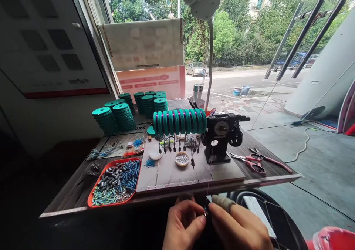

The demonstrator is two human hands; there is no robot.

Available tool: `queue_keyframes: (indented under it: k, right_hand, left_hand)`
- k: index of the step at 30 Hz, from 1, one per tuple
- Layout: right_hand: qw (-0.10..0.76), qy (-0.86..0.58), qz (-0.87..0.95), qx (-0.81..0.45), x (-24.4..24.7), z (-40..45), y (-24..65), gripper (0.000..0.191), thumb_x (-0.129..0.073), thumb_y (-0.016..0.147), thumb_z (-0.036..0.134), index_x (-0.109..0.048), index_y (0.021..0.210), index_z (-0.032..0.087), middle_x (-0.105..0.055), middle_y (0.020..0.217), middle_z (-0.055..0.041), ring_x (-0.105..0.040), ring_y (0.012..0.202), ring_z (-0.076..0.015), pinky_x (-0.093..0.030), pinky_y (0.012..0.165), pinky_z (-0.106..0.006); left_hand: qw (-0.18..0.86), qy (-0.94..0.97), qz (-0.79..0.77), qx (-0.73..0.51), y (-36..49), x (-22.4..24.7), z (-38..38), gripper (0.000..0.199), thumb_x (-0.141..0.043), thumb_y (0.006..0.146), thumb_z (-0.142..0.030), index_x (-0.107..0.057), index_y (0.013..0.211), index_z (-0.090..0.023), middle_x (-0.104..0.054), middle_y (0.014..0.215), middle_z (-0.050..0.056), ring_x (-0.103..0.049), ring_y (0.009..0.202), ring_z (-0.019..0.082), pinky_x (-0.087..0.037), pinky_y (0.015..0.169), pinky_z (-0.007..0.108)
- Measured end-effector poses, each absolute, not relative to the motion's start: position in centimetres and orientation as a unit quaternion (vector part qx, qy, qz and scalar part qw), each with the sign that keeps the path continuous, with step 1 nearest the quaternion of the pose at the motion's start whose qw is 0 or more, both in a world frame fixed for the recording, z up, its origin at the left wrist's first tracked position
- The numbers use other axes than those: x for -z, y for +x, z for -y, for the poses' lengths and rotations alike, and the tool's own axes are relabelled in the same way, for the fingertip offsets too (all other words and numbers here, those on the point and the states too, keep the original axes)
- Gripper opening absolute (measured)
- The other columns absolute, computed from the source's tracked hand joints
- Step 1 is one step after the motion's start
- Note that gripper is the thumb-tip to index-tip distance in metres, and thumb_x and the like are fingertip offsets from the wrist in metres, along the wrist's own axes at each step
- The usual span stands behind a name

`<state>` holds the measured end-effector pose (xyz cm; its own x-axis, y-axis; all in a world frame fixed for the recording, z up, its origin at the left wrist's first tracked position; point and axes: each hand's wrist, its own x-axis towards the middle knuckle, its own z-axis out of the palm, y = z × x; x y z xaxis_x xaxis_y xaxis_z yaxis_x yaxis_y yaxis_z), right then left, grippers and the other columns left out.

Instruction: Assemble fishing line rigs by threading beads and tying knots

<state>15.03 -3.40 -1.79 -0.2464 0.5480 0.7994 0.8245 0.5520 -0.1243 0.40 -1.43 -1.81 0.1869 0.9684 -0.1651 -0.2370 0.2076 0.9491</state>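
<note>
Just in front of the table's near edge, my left hand (184, 220) pinches a tiny shiny piece (205, 213) between thumb and forefinger. It is too small to name. My right hand (238, 224) is closed close beside it, fingertips nearly touching the left ones; what they grip is hidden. A greyish wrap (223, 203) covers one right finger. From between the hands a thin line (208, 185) rises towards a black winding machine (220, 135). On its shaft sits a row of teal rings (180, 121), with dark swivel-like pieces and weights (192, 163) hanging underneath.
An orange-red tray (90, 198) of sinkers and small springs stands at the left. A small bowl of white beads (182, 159) is on the pale board (172, 179). Red-handled scissors (253, 163) and pliers (274, 162) lie right. Teal spool stacks (124, 117) stand behind.
</note>
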Motion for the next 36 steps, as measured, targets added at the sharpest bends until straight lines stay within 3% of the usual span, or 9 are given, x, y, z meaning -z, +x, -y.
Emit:
queue_keyframes:
  k: [4, 7, 13, 16, 24, 27, 30, 33, 36]
  right_hand:
    - [0.454, -0.415, 0.777, 0.133, 2.1, 3.4, 14.9, 0.028, -0.04, 0.089, 0.016, -0.068, 0.088, 0.019, -0.069, 0.073, -0.01, -0.066, 0.067, -0.0189, -0.053, 0.063, -0.027]
    - [0.473, -0.422, 0.773, 0.017, 1.8, 3.3, 14.9, 0.023, -0.045, 0.088, 0.019, -0.068, 0.091, 0.021, -0.064, 0.064, -0.0051, -0.063, 0.056, -0.0149, -0.051, 0.054, -0.022]
    - [0.512, -0.468, 0.673, -0.256, 0.9, 2.8, 15.5, 0.014, -0.061, 0.078, 0.033, -0.067, 0.082, 0.022, -0.069, 0.071, -0.0031, -0.065, 0.06, -0.016, -0.053, 0.054, -0.021]
    - [0.495, -0.477, 0.653, -0.319, 0.7, 2.7, 15.4, 0.012, -0.062, 0.077, 0.031, -0.069, 0.077, 0.021, -0.071, 0.07, -0.0027, -0.066, 0.062, -0.0167, -0.053, 0.056, -0.02]
    - [0.525, -0.491, 0.569, -0.4, 0.9, 3.0, 14.2, 0.018, -0.065, 0.074, 0.038, -0.07, 0.072, 0.021, -0.066, 0.061, -0.0009, -0.06, 0.053, -0.0132, -0.047, 0.049, -0.017]
    - [0.503, -0.495, 0.58, -0.407, 0.8, 2.8, 14.3, 0.021, -0.063, 0.076, 0.039, -0.068, 0.072, 0.019, -0.064, 0.061, -0.0013, -0.058, 0.054, -0.0136, -0.045, 0.046, -0.018]
    - [0.489, -0.484, 0.581, -0.434, 0.8, 2.4, 14.5, 0.021, -0.063, 0.076, 0.038, -0.067, 0.073, 0.018, -0.062, 0.057, 0.0, -0.054, 0.049, -0.0115, -0.042, 0.044, -0.017]
    - [0.507, -0.478, 0.542, -0.47, 1.1, 2.2, 14.5, 0.022, -0.065, 0.074, 0.039, -0.066, 0.071, 0.018, -0.058, 0.055, 0.002, -0.049, 0.048, -0.0094, -0.041, 0.046, -0.017]
    - [0.511, -0.472, 0.507, -0.508, 1.4, 2.1, 14.5, 0.023, -0.066, 0.073, 0.04, -0.066, 0.072, 0.017, -0.056, 0.055, 0.0026, -0.047, 0.048, -0.0089, -0.04, 0.046, -0.018]
  left_hand:
    - [0.6, 0.432, -0.452, -0.499, 0.5, 1.8, 1.5, 0.029, -0.081, 0.047, -0.042, -0.07, 0.055, -0.017, -0.053, 0.053, -0.001, -0.047, 0.056, 0.012, -0.04, 0.06, 0.024]
    - [0.574, 0.434, -0.464, -0.516, 0.6, 2.3, 1.6, 0.029, -0.08, 0.05, -0.044, -0.071, 0.056, -0.017, -0.057, 0.057, 0.001, -0.049, 0.06, 0.014, -0.041, 0.065, 0.025]
    - [0.592, 0.421, -0.459, -0.511, 0.6, 4.0, 1.7, 0.033, -0.078, 0.052, -0.049, -0.071, 0.058, -0.017, -0.053, 0.059, 0.001, -0.043, 0.051, 0.01, -0.034, 0.046, 0.02]
    - [0.619, 0.411, -0.452, -0.494, 0.7, 4.0, 1.6, 0.035, -0.077, 0.053, -0.049, -0.07, 0.058, -0.016, -0.048, 0.054, -0.002, -0.038, 0.046, 0.007, -0.027, 0.041, 0.018]
    - [0.644, 0.393, -0.442, -0.485, 0.8, 2.0, 1.7, 0.034, -0.079, 0.051, -0.047, -0.067, 0.055, -0.015, -0.044, 0.051, -0.003, -0.037, 0.045, 0.006, -0.027, 0.042, 0.019]
    - [0.64, 0.398, -0.434, -0.493, 0.6, 2.2, 1.9, 0.023, -0.076, 0.056, -0.037, -0.068, 0.058, -0.015, -0.042, 0.049, -0.004, -0.036, 0.044, 0.006, -0.025, 0.043, 0.019]
    - [0.647, 0.402, -0.429, -0.485, 0.3, 2.7, 2.1, 0.005, -0.067, 0.057, -0.016, -0.069, 0.062, -0.017, -0.046, 0.053, -0.004, -0.037, 0.048, 0.007, -0.027, 0.046, 0.02]
    - [0.646, 0.389, -0.446, -0.482, 0.0, 2.8, 2.3, 0.023, -0.056, 0.051, -0.004, -0.069, 0.064, -0.017, -0.05, 0.059, -0.003, -0.04, 0.055, 0.009, -0.03, 0.051, 0.021]
    - [0.639, 0.386, -0.46, -0.48, 0.0, 2.6, 2.3, 0.027, -0.052, 0.049, -0.003, -0.069, 0.065, -0.017, -0.049, 0.06, -0.003, -0.04, 0.057, 0.011, -0.031, 0.053, 0.021]
